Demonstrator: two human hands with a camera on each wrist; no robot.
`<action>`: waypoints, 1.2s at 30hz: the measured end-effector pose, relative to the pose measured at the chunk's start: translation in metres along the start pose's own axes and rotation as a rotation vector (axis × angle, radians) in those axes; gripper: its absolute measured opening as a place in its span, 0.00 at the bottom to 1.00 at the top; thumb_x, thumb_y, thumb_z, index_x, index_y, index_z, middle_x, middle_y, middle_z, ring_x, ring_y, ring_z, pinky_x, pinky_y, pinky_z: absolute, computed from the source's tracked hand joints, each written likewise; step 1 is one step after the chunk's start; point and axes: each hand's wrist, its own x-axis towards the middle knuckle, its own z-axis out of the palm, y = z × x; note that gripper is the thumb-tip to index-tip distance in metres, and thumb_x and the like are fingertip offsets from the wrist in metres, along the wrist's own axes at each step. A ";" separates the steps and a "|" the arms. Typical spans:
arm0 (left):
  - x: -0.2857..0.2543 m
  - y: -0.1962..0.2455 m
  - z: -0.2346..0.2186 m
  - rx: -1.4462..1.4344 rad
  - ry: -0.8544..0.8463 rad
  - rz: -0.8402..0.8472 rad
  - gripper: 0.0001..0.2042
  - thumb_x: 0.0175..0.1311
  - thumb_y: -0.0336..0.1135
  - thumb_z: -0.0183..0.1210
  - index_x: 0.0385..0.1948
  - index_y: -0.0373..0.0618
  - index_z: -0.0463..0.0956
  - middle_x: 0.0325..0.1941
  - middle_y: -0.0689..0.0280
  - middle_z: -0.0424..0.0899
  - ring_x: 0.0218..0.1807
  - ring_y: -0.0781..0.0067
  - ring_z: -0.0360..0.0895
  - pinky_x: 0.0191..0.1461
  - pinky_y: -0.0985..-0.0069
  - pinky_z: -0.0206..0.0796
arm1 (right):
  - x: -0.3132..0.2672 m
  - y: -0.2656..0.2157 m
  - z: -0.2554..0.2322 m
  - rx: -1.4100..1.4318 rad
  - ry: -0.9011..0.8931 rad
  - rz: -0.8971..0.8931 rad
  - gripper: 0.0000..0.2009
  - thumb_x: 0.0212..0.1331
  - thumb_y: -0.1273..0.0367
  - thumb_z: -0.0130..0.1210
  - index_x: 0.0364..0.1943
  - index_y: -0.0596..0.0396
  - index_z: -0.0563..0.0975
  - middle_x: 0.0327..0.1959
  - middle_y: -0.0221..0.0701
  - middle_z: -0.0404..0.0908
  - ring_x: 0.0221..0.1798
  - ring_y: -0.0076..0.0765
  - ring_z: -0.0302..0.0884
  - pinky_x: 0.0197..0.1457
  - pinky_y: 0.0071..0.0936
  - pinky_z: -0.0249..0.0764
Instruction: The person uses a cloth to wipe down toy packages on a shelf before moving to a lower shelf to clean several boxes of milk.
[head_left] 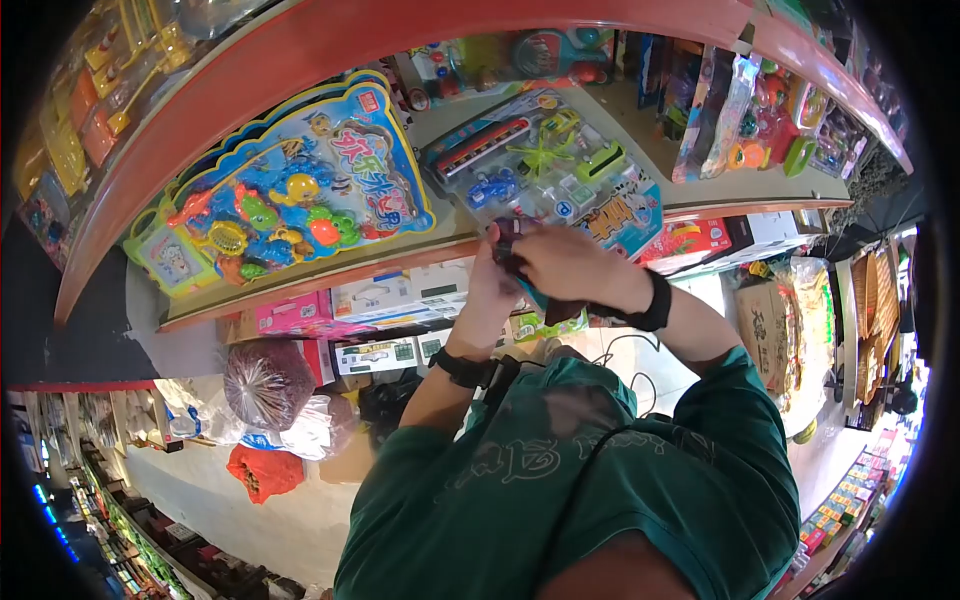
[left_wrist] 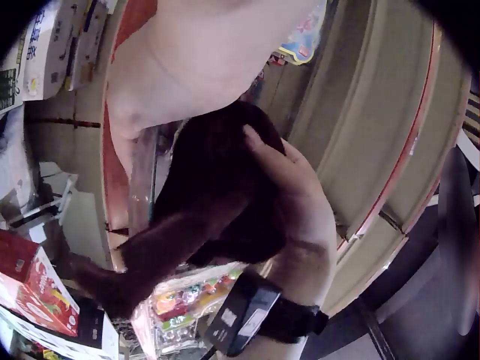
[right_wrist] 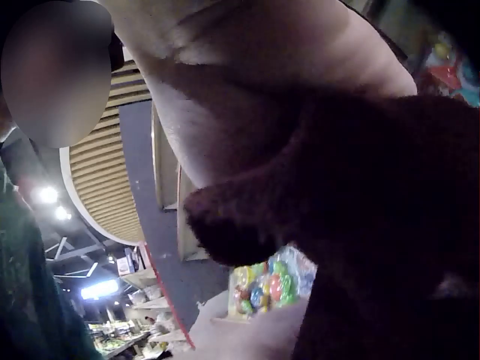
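Observation:
A dark maroon, fuzzy cloth-like item (head_left: pixel 508 252) is between the two hands, in front of the shelf edge. The left hand (head_left: pixel 490 288) grips it from the left; in the left wrist view the thumb of this hand (left_wrist: pixel 300 195) presses on the dark item (left_wrist: pixel 217 169). From the other side the right hand (head_left: pixel 572 262) holds the item, its fingers bent over the top. In the right wrist view the dark item (right_wrist: pixel 375 202) covers the fingers of the right hand (right_wrist: pixel 277 67).
On the shelf (head_left: pixel 450 236) lie a blue pack of sea-animal toys (head_left: pixel 385 165) and a pack with a red harmonica-like toy (head_left: pixel 630 205). Boxes (head_left: pixel 375 295) stand below the shelf. Plastic bags (head_left: pixel 265 385) and a red bag (head_left: pixel 265 472) are on the floor at left.

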 end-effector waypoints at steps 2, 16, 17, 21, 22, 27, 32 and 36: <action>0.001 -0.004 0.000 -0.004 0.024 0.082 0.20 0.68 0.51 0.51 0.53 0.49 0.72 0.55 0.66 0.78 0.57 0.66 0.74 0.62 0.60 0.64 | 0.006 0.003 -0.023 0.060 0.185 0.033 0.12 0.53 0.69 0.56 0.41 0.55 0.78 0.41 0.40 0.77 0.44 0.51 0.78 0.46 0.40 0.75; 0.012 -0.008 -0.012 -0.003 -0.037 0.086 0.17 0.72 0.47 0.44 0.54 0.49 0.70 0.54 0.65 0.78 0.57 0.66 0.74 0.62 0.62 0.65 | 0.081 0.039 0.009 0.067 0.037 -0.079 0.15 0.54 0.61 0.52 0.41 0.54 0.79 0.42 0.43 0.80 0.49 0.53 0.75 0.53 0.46 0.72; 0.013 -0.009 -0.015 0.001 -0.025 0.092 0.18 0.72 0.48 0.44 0.54 0.49 0.70 0.54 0.65 0.78 0.57 0.65 0.74 0.62 0.61 0.65 | 0.081 0.039 0.008 0.059 0.060 -0.071 0.15 0.54 0.61 0.52 0.40 0.54 0.79 0.41 0.43 0.80 0.48 0.54 0.76 0.52 0.47 0.72; -0.001 -0.009 0.008 -0.033 0.119 0.108 0.17 0.71 0.44 0.47 0.55 0.46 0.69 0.54 0.63 0.78 0.57 0.65 0.74 0.62 0.62 0.64 | 0.054 0.041 -0.009 0.024 0.146 0.021 0.16 0.53 0.60 0.52 0.39 0.55 0.79 0.37 0.45 0.81 0.44 0.55 0.78 0.48 0.47 0.74; -0.003 -0.010 0.009 -0.016 0.093 0.114 0.17 0.71 0.45 0.47 0.54 0.46 0.69 0.54 0.63 0.78 0.57 0.64 0.74 0.63 0.62 0.64 | 0.039 0.043 -0.016 0.040 0.176 0.047 0.16 0.54 0.58 0.52 0.37 0.55 0.79 0.36 0.45 0.81 0.43 0.55 0.78 0.47 0.47 0.74; 0.004 -0.008 0.000 0.057 -0.011 0.122 0.18 0.71 0.45 0.46 0.56 0.45 0.68 0.57 0.59 0.76 0.59 0.61 0.72 0.65 0.62 0.61 | -0.048 0.091 -0.044 0.204 0.401 0.184 0.22 0.53 0.51 0.60 0.32 0.60 0.80 0.27 0.47 0.80 0.35 0.56 0.79 0.37 0.41 0.72; -0.007 -0.012 0.023 0.108 -0.112 0.080 0.17 0.71 0.41 0.48 0.56 0.43 0.68 0.56 0.58 0.78 0.57 0.63 0.75 0.61 0.60 0.65 | -0.128 0.150 -0.029 0.321 0.637 0.560 0.21 0.56 0.55 0.62 0.37 0.64 0.78 0.28 0.41 0.81 0.31 0.37 0.80 0.37 0.31 0.72; -0.009 -0.028 0.041 0.133 -0.061 0.055 0.18 0.70 0.39 0.51 0.57 0.43 0.67 0.57 0.60 0.77 0.58 0.64 0.74 0.62 0.61 0.65 | -0.166 0.160 0.003 0.933 0.756 0.717 0.21 0.60 0.56 0.59 0.43 0.64 0.79 0.35 0.31 0.83 0.38 0.24 0.79 0.45 0.22 0.73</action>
